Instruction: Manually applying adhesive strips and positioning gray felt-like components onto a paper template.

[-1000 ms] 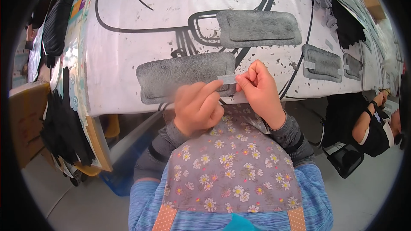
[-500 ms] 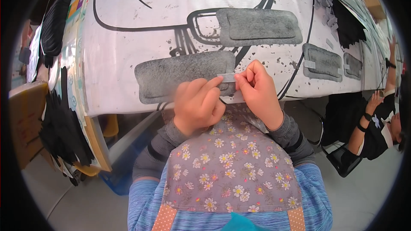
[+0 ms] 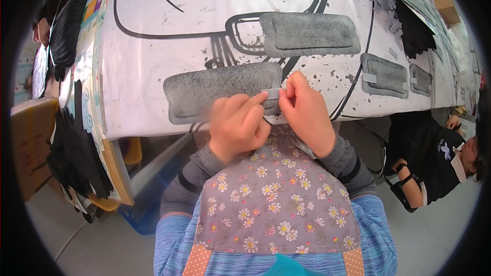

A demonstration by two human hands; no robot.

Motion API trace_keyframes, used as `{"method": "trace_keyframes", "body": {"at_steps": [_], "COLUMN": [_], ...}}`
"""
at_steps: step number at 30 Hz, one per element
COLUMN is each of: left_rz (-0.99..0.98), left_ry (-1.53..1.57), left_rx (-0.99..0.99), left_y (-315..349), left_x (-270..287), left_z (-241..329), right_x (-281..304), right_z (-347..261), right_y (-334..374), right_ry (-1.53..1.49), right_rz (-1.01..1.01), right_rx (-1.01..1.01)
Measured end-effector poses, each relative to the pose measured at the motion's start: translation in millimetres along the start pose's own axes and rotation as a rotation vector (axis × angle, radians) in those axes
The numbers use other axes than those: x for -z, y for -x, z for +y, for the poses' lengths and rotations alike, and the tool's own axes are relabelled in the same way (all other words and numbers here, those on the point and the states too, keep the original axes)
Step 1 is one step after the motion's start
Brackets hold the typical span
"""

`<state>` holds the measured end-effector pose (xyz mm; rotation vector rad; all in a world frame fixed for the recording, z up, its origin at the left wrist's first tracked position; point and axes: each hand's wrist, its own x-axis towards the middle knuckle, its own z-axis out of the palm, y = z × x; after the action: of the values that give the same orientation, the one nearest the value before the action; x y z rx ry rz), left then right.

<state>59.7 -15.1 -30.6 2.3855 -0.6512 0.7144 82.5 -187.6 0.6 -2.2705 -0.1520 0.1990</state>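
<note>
A grey fuzzy oblong pad (image 3: 217,84) lies near the table's front edge, its lower right part behind my hands. A short pale grey strip (image 3: 272,93) crosses the pad's right end. My left hand (image 3: 238,122) is closed, its fingers bent, with one fingertip pressed on the strip's left end. Thumb and forefinger of my right hand (image 3: 307,110) pinch together at the strip's right end. Farther back lies a second, similar grey pad (image 3: 314,33), which neither hand touches.
To the right lie two smaller grey pads (image 3: 383,76) (image 3: 421,79) with pale strips on their edges. Black fabric pieces (image 3: 414,30) and pale grey strips (image 3: 383,0) are beyond them. Black gloves (image 3: 82,153) hang at left. A seated person (image 3: 434,158) is at right.
My right hand has shifted slightly left and down, closer to the left fingertip. The pad sits almost unchanged. At right, the other person's arms have come down from the table.
</note>
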Motion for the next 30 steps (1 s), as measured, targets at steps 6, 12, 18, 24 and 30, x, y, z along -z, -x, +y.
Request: {"method": "trace_keyframes", "body": {"at_steps": [6,12,18,24,30], "left_rz": [-0.027,-0.027,-0.034,0.058,0.289], "left_ry": [0.004,0.014,-0.077,0.054,0.179], "left_rx": [0.022,0.014,-0.027,-0.125,-0.078], "left_y": [0,-2,5,2,38], "left_x": [2,3,4,12,33], "left_z": [4,6,7,11,2], "right_x": [6,14,95,228,256], "right_z": [4,10,-2,171,230], "right_y": [6,28,9,-46,-74], "right_ry": [0.251,0.396,0.157,0.676,0.442], "right_rz": [0.061,0.071,0.470,0.519,0.473], "right_rx": [0.041,0.338,0.024,-0.262,-0.239]}}
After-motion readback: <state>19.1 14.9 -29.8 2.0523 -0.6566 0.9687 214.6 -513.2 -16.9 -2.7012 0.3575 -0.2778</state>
